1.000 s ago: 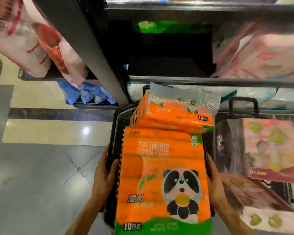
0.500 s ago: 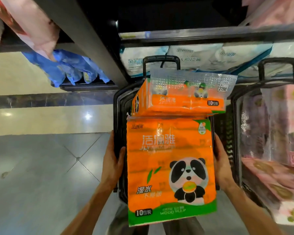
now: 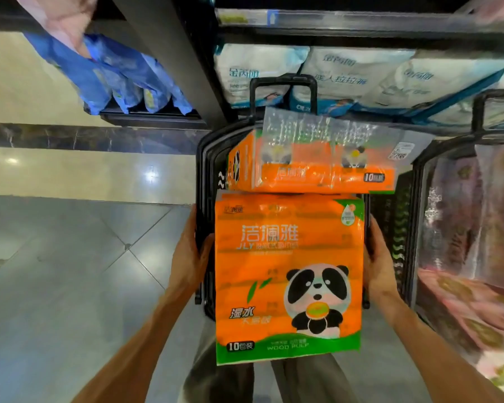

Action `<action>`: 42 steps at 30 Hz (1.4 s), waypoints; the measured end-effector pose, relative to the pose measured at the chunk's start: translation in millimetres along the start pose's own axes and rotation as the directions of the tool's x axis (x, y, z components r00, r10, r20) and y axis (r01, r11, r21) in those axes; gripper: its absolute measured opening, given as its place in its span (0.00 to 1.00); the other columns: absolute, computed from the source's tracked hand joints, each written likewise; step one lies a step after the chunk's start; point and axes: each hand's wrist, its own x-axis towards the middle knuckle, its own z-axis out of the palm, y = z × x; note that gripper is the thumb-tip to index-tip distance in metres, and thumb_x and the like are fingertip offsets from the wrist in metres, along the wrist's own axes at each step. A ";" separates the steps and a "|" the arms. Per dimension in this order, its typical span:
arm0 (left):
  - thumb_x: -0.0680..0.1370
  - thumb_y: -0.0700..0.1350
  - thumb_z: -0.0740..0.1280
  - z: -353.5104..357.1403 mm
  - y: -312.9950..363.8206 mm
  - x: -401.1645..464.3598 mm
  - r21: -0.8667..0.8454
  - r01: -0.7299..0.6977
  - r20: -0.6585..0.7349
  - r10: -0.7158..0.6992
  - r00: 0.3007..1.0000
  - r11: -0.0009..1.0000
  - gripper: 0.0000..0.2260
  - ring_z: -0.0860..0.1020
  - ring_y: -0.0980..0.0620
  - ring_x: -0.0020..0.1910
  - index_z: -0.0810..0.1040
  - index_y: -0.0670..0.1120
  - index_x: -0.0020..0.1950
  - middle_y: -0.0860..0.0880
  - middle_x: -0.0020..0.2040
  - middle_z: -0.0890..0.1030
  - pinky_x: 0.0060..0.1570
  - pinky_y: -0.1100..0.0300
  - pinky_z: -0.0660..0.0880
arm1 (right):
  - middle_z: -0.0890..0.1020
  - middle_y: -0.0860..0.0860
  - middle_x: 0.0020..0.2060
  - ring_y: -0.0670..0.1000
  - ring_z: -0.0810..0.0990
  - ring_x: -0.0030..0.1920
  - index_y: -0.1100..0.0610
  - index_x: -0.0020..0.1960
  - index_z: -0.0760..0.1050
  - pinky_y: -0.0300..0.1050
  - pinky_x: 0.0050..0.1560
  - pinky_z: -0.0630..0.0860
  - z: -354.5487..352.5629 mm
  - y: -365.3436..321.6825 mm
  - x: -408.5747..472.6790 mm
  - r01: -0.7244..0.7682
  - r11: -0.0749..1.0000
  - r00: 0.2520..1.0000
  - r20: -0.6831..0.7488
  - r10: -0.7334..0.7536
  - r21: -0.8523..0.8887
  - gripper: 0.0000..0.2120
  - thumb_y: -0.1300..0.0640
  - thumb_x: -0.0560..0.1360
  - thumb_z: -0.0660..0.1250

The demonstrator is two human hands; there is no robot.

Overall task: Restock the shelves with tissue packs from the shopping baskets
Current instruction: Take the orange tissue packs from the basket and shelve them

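Note:
I hold a large orange tissue pack [image 3: 288,257] with a panda printed on it, upright and facing me, between both hands. My left hand [image 3: 188,254] grips its left edge and my right hand [image 3: 378,257] grips its right edge, fingers curled behind the pack. Under and behind it stands a black shopping basket [image 3: 204,158] with its handle [image 3: 282,81] raised. A second orange tissue pack [image 3: 309,175] lies flat across the far end of that basket.
Another black basket [image 3: 419,175] on the right holds pink tissue packs [image 3: 472,216]. The low shelf ahead carries white packs [image 3: 346,71]; blue packs [image 3: 122,80] sit left of the dark shelf upright [image 3: 169,53]. Tiled floor [image 3: 70,271] spreads to the left.
My view has tipped downward, so the shelves slid up the frame and the white packs came into sight. Both hands keep the same hold on the panda pack, which sits lower over the basket.

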 end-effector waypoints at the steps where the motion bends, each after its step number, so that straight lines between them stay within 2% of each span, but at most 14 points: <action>1: 0.82 0.54 0.66 -0.4 -0.8 2.4 0.006 0.011 0.003 -0.011 1.000 1.000 0.34 0.72 0.47 0.74 0.49 0.71 0.79 0.53 0.79 0.68 0.69 0.39 0.73 | 0.73 0.44 0.74 0.49 0.74 0.73 0.33 0.80 0.57 0.64 0.73 0.70 -1.5 0.8 3.1 0.005 1.000 1.000 0.007 -0.005 -0.010 0.29 0.42 0.83 0.64; 4: 0.82 0.56 0.66 -2.3 -0.6 6.0 0.036 0.030 0.004 -0.030 1.000 0.999 0.34 0.75 0.44 0.71 0.48 0.72 0.78 0.51 0.78 0.69 0.66 0.38 0.75 | 0.72 0.44 0.75 0.49 0.73 0.74 0.33 0.80 0.56 0.63 0.74 0.68 -4.1 0.1 9.0 -0.011 1.000 1.000 0.011 0.011 -0.020 0.32 0.35 0.79 0.64; 7: 0.82 0.57 0.65 -5.6 2.7 5.9 0.053 0.023 0.030 -0.025 0.999 0.998 0.34 0.76 0.42 0.70 0.47 0.73 0.78 0.49 0.78 0.70 0.64 0.37 0.76 | 0.75 0.40 0.69 0.44 0.75 0.67 0.41 0.81 0.59 0.57 0.73 0.70 1.5 -16.0 -0.8 0.026 0.996 1.000 -0.009 -0.027 -0.091 0.27 0.44 0.83 0.61; 11: 0.83 0.55 0.64 -14.5 9.6 5.5 0.084 0.034 0.105 -0.042 0.994 0.996 0.33 0.77 0.43 0.69 0.44 0.72 0.78 0.49 0.78 0.69 0.63 0.39 0.77 | 0.73 0.49 0.74 0.47 0.74 0.69 0.41 0.83 0.54 0.57 0.73 0.70 -2.6 -21.4 -3.4 -0.035 0.993 0.999 0.023 0.037 -0.108 0.29 0.50 0.85 0.60; 15: 0.82 0.59 0.61 -25.0 24.4 1.7 0.078 0.057 0.157 -0.069 0.985 0.995 0.32 0.78 0.49 0.64 0.49 0.61 0.82 0.50 0.76 0.71 0.61 0.43 0.78 | 0.71 0.53 0.76 0.55 0.73 0.72 0.45 0.84 0.51 0.55 0.74 0.68 -11.9 -32.4 -8.7 -0.103 0.982 0.992 0.058 0.113 -0.160 0.31 0.47 0.85 0.59; 18: 0.81 0.60 0.60 -32.4 35.5 -3.9 0.143 0.092 0.132 -0.112 0.985 0.985 0.33 0.77 0.46 0.67 0.51 0.55 0.83 0.47 0.77 0.69 0.59 0.49 0.76 | 0.71 0.54 0.76 0.55 0.72 0.73 0.46 0.83 0.53 0.58 0.75 0.68 -20.8 -39.9 -13.0 -0.155 0.979 0.981 0.096 0.168 -0.132 0.31 0.45 0.84 0.61; 25: 0.83 0.58 0.57 -44.0 71.8 -42.1 0.158 0.149 0.071 -0.162 0.984 0.976 0.29 0.74 0.42 0.71 0.56 0.54 0.83 0.44 0.78 0.68 0.63 0.45 0.74 | 0.75 0.56 0.71 0.53 0.74 0.69 0.55 0.81 0.61 0.41 0.64 0.67 -43.5 -68.7 -44.0 -0.124 0.976 0.981 0.125 0.148 -0.181 0.26 0.51 0.85 0.61; 27: 0.85 0.55 0.55 -44.6 92.3 -61.7 0.105 0.155 0.056 -0.161 0.985 0.982 0.25 0.74 0.46 0.70 0.57 0.56 0.82 0.47 0.77 0.70 0.64 0.47 0.73 | 0.76 0.56 0.70 0.51 0.75 0.65 0.55 0.80 0.63 0.44 0.63 0.70 -50.1 -77.5 -54.0 -0.088 0.981 0.983 0.144 0.114 -0.176 0.26 0.50 0.84 0.61; 29: 0.86 0.53 0.54 -41.7 111.3 -81.6 0.018 0.158 0.082 -0.159 0.984 0.987 0.20 0.74 0.57 0.65 0.57 0.61 0.78 0.61 0.72 0.71 0.64 0.52 0.73 | 0.77 0.54 0.69 0.51 0.76 0.65 0.54 0.80 0.64 0.47 0.65 0.73 -55.0 -81.6 -61.6 -0.063 0.985 0.979 0.184 0.093 -0.163 0.27 0.47 0.83 0.63; 31: 0.85 0.54 0.55 -36.6 122.6 -95.6 -0.087 0.211 0.155 -0.195 0.968 0.974 0.19 0.74 0.67 0.58 0.57 0.66 0.75 0.74 0.62 0.69 0.61 0.57 0.75 | 0.79 0.48 0.65 0.46 0.78 0.61 0.52 0.78 0.65 0.42 0.60 0.74 -55.0 -87.4 -67.7 -0.059 0.991 0.967 0.240 0.086 -0.121 0.28 0.45 0.82 0.64; 33: 0.82 0.56 0.60 -31.5 123.1 -103.0 -0.178 0.269 0.230 -0.226 0.947 0.947 0.22 0.80 0.69 0.51 0.57 0.69 0.73 0.77 0.57 0.74 0.50 0.61 0.81 | 0.78 0.41 0.61 0.40 0.79 0.57 0.47 0.77 0.64 0.35 0.53 0.74 -49.9 -94.3 -72.0 -0.086 0.995 0.945 0.313 0.099 -0.056 0.29 0.43 0.79 0.67; 35: 0.80 0.55 0.65 -25.7 116.3 -103.3 -0.240 0.272 0.310 -0.192 0.931 0.932 0.27 0.83 0.64 0.54 0.56 0.70 0.75 0.74 0.59 0.78 0.43 0.63 0.82 | 0.79 0.42 0.62 0.43 0.80 0.58 0.43 0.77 0.62 0.38 0.52 0.78 -41.6 -99.0 -73.9 -0.113 0.993 0.914 0.390 0.111 -0.017 0.34 0.40 0.74 0.69; 38: 0.79 0.56 0.71 -19.1 108.6 -96.5 -0.244 0.286 0.378 -0.181 0.908 0.927 0.33 0.84 0.52 0.59 0.56 0.65 0.78 0.63 0.65 0.80 0.48 0.53 0.83 | 0.81 0.45 0.62 0.48 0.83 0.59 0.42 0.75 0.62 0.48 0.57 0.81 -28.4 -95.4 -69.0 -0.145 0.989 0.876 0.460 0.142 -0.028 0.36 0.39 0.71 0.71; 42: 0.78 0.55 0.72 -17.9 103.5 -87.5 -0.211 0.268 0.382 -0.174 0.908 0.940 0.32 0.84 0.50 0.57 0.58 0.61 0.77 0.59 0.64 0.81 0.48 0.54 0.83 | 0.83 0.48 0.61 0.50 0.85 0.57 0.46 0.75 0.63 0.47 0.54 0.83 -11.3 -92.7 -65.5 -0.108 0.993 0.864 0.490 0.116 -0.046 0.34 0.45 0.74 0.74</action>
